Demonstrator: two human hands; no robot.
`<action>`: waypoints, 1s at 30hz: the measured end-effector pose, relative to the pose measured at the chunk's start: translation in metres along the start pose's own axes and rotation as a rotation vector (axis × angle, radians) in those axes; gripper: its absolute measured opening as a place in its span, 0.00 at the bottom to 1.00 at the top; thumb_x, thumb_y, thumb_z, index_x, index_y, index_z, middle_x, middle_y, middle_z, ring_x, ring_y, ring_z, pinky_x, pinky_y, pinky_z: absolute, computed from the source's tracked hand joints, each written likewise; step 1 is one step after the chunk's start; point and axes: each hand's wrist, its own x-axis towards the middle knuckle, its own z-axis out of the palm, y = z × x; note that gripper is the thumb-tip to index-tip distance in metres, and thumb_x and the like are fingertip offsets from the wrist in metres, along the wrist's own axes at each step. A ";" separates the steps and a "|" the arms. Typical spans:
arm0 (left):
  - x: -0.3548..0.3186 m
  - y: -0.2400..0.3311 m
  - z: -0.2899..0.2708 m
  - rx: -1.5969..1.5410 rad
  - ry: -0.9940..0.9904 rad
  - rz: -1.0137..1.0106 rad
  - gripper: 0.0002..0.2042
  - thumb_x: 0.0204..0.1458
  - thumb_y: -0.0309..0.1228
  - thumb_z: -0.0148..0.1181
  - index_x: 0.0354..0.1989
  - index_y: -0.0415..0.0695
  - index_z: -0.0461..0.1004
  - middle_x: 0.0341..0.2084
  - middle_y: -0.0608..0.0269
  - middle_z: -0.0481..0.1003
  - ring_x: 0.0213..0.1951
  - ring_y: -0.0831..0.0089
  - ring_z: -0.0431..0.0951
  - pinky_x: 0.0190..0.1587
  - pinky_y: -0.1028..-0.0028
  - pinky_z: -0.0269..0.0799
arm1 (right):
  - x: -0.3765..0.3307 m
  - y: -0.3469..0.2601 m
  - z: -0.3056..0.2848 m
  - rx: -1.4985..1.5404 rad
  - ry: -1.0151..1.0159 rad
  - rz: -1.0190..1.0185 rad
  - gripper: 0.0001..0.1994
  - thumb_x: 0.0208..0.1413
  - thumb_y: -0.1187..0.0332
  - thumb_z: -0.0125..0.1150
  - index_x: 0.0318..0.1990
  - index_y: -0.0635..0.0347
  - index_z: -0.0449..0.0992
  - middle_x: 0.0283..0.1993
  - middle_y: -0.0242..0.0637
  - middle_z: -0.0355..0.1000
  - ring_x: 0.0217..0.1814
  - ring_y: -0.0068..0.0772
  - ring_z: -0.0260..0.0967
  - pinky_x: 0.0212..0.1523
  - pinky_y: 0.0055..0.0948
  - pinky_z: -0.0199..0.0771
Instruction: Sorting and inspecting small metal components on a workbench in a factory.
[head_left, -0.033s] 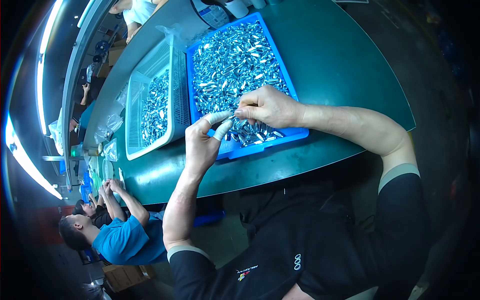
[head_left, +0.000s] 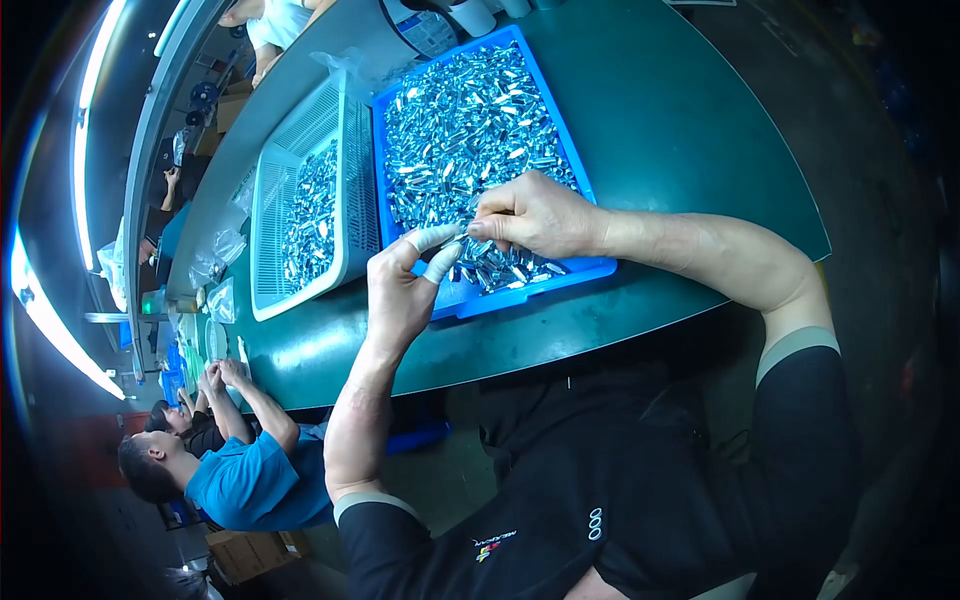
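Both my hands meet over the near part of a blue tray [head_left: 555,95] heaped with small shiny metal parts [head_left: 470,130]. On my left hand [head_left: 402,285], white covers wrap the thumb and forefinger, whose tips pinch what looks like a small metal part. My right hand [head_left: 540,215] has its thumb and forefinger pressed together at the same spot, fingertips almost touching the left ones. What the right fingers grip is too small and hidden to make out. Left of the tray stands a pale slatted basket [head_left: 268,215] with more such metal parts [head_left: 312,225] in it.
The green table [head_left: 680,130] curves away to the right. Clear plastic bags [head_left: 220,255] lie beyond the basket, and cups [head_left: 472,17] stand behind the tray. A co-worker in a blue shirt [head_left: 255,480] sits at the left along the table edge.
My left hand has shifted very slightly to the left, its fingertips a little closer together. My right hand and the containers look the same.
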 end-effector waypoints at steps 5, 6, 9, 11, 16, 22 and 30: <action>-0.001 -0.032 -0.055 0.221 0.265 0.040 0.10 0.55 0.25 0.69 0.45 0.39 0.82 0.37 0.54 0.83 0.39 0.67 0.83 0.43 0.70 0.76 | 0.007 0.003 0.000 0.093 0.120 0.020 0.17 0.68 0.59 0.59 0.29 0.62 0.77 0.23 0.29 0.74 0.25 0.16 0.68 0.27 0.22 0.69; 0.006 -0.044 -0.067 0.330 0.353 0.069 0.11 0.55 0.25 0.68 0.46 0.39 0.81 0.37 0.54 0.82 0.39 0.65 0.83 0.44 0.70 0.76 | 0.005 0.005 -0.002 0.116 0.152 0.058 0.17 0.68 0.60 0.59 0.28 0.62 0.76 0.23 0.29 0.73 0.25 0.15 0.68 0.26 0.22 0.68; 0.017 -0.031 -0.079 0.685 0.402 0.223 0.14 0.53 0.30 0.70 0.47 0.41 0.80 0.38 0.53 0.80 0.41 0.54 0.81 0.48 0.59 0.75 | 0.002 0.008 -0.004 0.106 0.157 0.053 0.18 0.68 0.59 0.59 0.28 0.62 0.75 0.24 0.29 0.73 0.25 0.15 0.68 0.27 0.22 0.68; 0.006 -0.032 -0.061 0.486 0.109 0.048 0.17 0.50 0.35 0.72 0.47 0.42 0.80 0.40 0.50 0.81 0.44 0.53 0.81 0.49 0.60 0.75 | 0.001 0.007 -0.003 0.115 0.145 0.051 0.18 0.68 0.59 0.60 0.28 0.62 0.76 0.24 0.29 0.73 0.25 0.15 0.68 0.27 0.22 0.68; -0.012 -0.028 -0.007 0.455 -0.318 -0.188 0.12 0.51 0.35 0.71 0.38 0.41 0.82 0.36 0.51 0.80 0.42 0.52 0.81 0.46 0.60 0.76 | 0.003 0.009 0.001 0.072 0.113 0.069 0.15 0.66 0.61 0.61 0.31 0.64 0.78 0.25 0.30 0.75 0.26 0.16 0.69 0.29 0.23 0.70; -0.016 -0.042 -0.009 0.186 -0.088 -0.153 0.07 0.52 0.26 0.69 0.38 0.39 0.80 0.32 0.55 0.79 0.33 0.62 0.81 0.37 0.66 0.76 | 0.002 0.007 0.001 -0.106 0.091 0.066 0.12 0.63 0.63 0.62 0.35 0.64 0.81 0.26 0.34 0.78 0.28 0.22 0.74 0.32 0.28 0.73; -0.009 -0.020 -0.009 0.209 -0.037 -0.027 0.09 0.51 0.24 0.70 0.40 0.39 0.80 0.32 0.56 0.80 0.33 0.65 0.81 0.35 0.70 0.75 | 0.000 0.003 0.000 -0.160 0.111 0.022 0.13 0.61 0.62 0.63 0.32 0.63 0.81 0.25 0.38 0.78 0.28 0.30 0.77 0.33 0.34 0.74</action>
